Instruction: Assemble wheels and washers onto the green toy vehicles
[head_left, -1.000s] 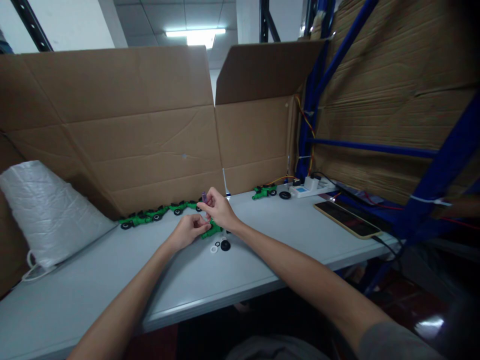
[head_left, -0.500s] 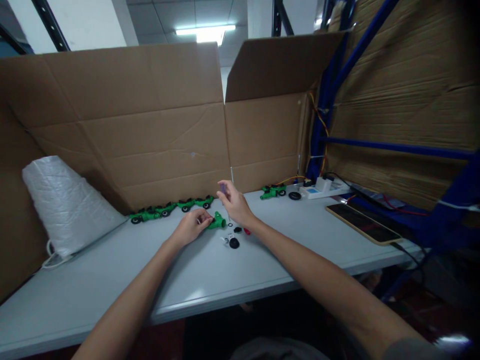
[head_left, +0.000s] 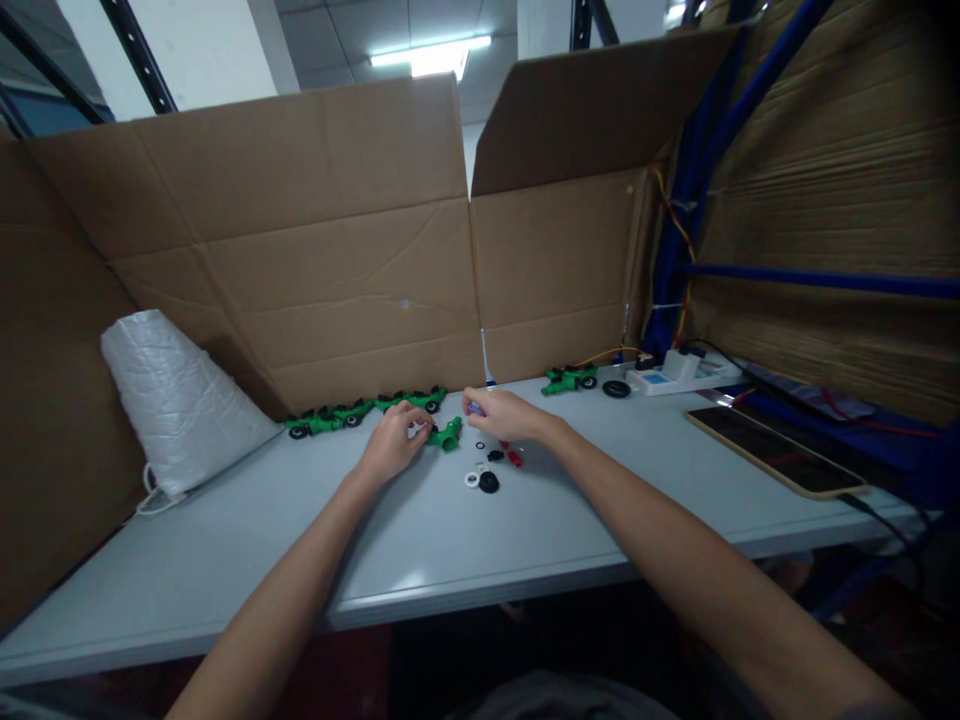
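My left hand (head_left: 396,440) is closed, thumb and fingers pinching the left end of a green plastic toy vehicle body (head_left: 448,436) just above the white table. To its right, my right hand (head_left: 504,412) is closed around a small screwdriver with a purple handle (head_left: 475,408); its tip is too small to make out. Below the hands lie loose parts: a black disc (head_left: 489,482), a white ring (head_left: 472,480), a small black ring (head_left: 480,445), a small black piece (head_left: 496,455) and a red piece (head_left: 514,457).
Green toy vehicles with black wheels (head_left: 330,418) line the back left; another (head_left: 570,380) stands back right beside a black ring (head_left: 616,389). A white wrapped bundle (head_left: 180,400) leans left. A power strip (head_left: 686,372) and a phone (head_left: 776,452) lie right. Cardboard walls (head_left: 337,270) enclose the table.
My right hand has come down from its raised position with the screwdriver, which now tilts beside the green body. My left hand keeps its pinch. The whole view has shifted slightly.
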